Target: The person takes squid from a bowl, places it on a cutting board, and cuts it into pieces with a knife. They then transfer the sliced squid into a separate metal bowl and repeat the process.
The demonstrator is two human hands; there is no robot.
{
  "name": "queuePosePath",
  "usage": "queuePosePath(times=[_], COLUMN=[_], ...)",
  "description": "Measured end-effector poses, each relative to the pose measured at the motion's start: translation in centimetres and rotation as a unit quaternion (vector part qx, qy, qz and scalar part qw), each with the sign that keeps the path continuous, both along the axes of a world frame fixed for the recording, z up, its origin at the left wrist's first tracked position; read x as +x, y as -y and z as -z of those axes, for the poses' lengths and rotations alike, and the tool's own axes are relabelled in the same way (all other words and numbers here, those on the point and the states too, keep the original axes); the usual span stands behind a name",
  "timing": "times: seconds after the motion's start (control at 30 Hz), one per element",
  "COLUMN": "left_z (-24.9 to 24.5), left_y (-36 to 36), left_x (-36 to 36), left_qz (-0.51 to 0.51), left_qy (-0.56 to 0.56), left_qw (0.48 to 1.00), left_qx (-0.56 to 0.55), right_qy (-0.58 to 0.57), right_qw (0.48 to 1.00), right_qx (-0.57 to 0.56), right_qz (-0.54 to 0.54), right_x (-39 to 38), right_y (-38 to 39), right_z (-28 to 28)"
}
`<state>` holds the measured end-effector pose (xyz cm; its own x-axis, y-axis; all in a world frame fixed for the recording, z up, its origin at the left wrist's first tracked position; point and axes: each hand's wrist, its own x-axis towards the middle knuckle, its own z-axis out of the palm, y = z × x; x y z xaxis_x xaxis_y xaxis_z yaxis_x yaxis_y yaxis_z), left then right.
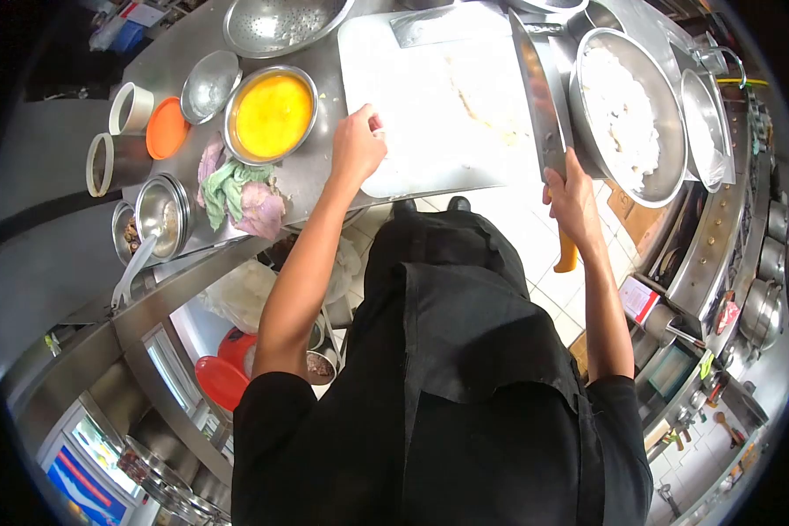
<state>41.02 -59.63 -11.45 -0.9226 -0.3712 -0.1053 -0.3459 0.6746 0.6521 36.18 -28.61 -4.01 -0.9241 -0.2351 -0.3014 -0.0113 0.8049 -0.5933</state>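
Observation:
My right hand (pixel 573 195) grips a large kitchen knife (pixel 542 88) near where its blade meets the orange handle (pixel 567 254). The long, broad blade points away from me, along the right edge of a white cutting board (pixel 421 131). My left hand (pixel 359 140) is loosely closed over the board's left edge, with nothing visible in it. A few wet streaks and small scraps mark the board. At its far edge lies a flat, broad piece of metal (pixel 430 28). Left of my left hand stands a steel bowl of yellow liquid (pixel 273 116), which looks like beaten egg.
A large steel bowl (pixel 587 131) of white pieces stands right of the knife. Crumpled cloths (pixel 244 197) lie at the counter's left front, near stacked steel bowls (pixel 165 215). A colander (pixel 285 24) sits at the back. A stove counter (pixel 719 228) runs along the right.

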Motion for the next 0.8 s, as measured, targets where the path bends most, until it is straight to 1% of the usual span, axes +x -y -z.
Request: queuePosePath(times=[0.03,0.07,0.13,0.17,0.23,0.27,0.3,0.33,0.37,0.4,0.43,0.5,0.53,0.6,0.67,0.8], left_z=[-0.7,-1.2,-1.7,-1.3,0.0,0.4,0.9,1.4,1.9,1.7,1.7,1.7,1.8,2.5,3.4,3.9], left_y=[-0.3,-0.7,-1.4,-1.3,-0.5,-0.1,0.2,0.5,0.8,0.8,0.5,-0.3,-0.7,-1.4,-1.4,-1.8], left_x=[-0.3,-0.8,-1.6,-2.2,-4.1,-4.1,-3.6,-3.0,-2.7,-2.1,-1.7,-1.7,-2.1,-3.1,-3.9,-4.1], left_qz=[-0.006,-0.007,0.007,0.003,-0.084,-0.089,-0.092,-0.097,-0.100,-0.078,-0.076,0.030,0.030,0.094,0.092,0.074], left_qy=[0.006,0.004,-0.113,-0.112,-0.096,-0.119,-0.119,-0.158,-0.197,-0.179,-0.176,-0.228,-0.228,-0.242,-0.246,-0.265], left_qw=[0.995,0.996,0.982,0.983,0.973,0.982,0.982,0.982,0.975,0.981,0.981,0.970,0.971,0.962,0.961,0.957], left_qx=[0.098,0.093,0.153,0.149,0.193,0.120,0.119,0.040,-0.038,-0.015,-0.015,-0.075,-0.073,-0.081,-0.086,-0.089], right_qy=[-0.002,0.012,0.033,0.035,-0.016,-0.016,-0.043,-0.071,-0.030,-0.037,-0.042,-0.012,-0.008,0.000,0.006,0.031], right_qw=[1.000,1.000,0.998,0.998,0.999,0.998,0.996,0.991,0.993,0.988,0.982,0.975,0.973,0.970,0.967,0.971], right_qx=[-0.005,-0.017,-0.044,-0.048,-0.003,-0.004,0.009,0.022,0.038,0.045,0.053,0.097,0.106,0.122,0.118,0.114], right_qz=[0.000,-0.001,-0.014,-0.018,-0.049,-0.053,-0.082,-0.110,-0.112,-0.144,-0.177,-0.202,-0.206,-0.211,-0.224,-0.208], right_x=[0.1,0.3,0.8,0.9,1.0,1.1,1.3,1.5,1.7,2.1,2.6,3.0,3.2,3.6,3.9,3.7], right_y=[-0.3,-0.4,-0.1,0.2,0.8,1.2,1.8,2.4,3.4,4.3,5.1,6.3,6.5,6.8,7.1,8.5], right_z=[0.4,0.7,0.4,0.7,1.4,1.3,1.1,0.7,-0.1,-1.1,-1.8,-0.8,0.1,1.2,1.5,1.3])
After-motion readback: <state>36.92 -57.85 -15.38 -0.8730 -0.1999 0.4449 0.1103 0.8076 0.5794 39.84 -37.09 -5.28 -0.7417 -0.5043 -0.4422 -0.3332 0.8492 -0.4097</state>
